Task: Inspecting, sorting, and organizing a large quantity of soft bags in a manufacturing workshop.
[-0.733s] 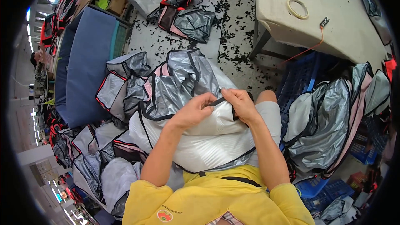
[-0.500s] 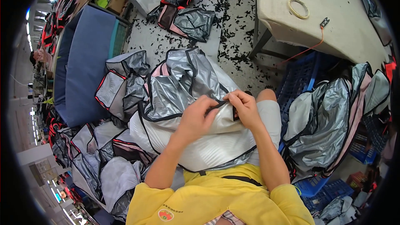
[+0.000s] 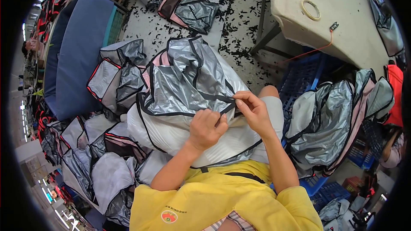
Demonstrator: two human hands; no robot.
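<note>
Right hand (image 3: 254, 112) pinches black trim (image 3: 216, 98) on silver cloth (image 3: 171, 94), best kept flat; left hand's (image 3: 206, 129) fingers half-curl, hold unclear.

Head view: left fisheye, head-worn, aimed steeply down.
Close over yellow shirt (image 3: 197, 199) at lower edge; hands (image 3: 208, 129) just below mid-frame, near; floor (image 3: 238, 62) farther off, up top; tabletop (image 3: 329, 4) upper right, seen from above. Wide field, edges bowed, rim black.

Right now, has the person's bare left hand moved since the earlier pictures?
Yes: the bare left hand is now farther from the cream flat-topped table, nearer the yellow cloth shirt.
</note>
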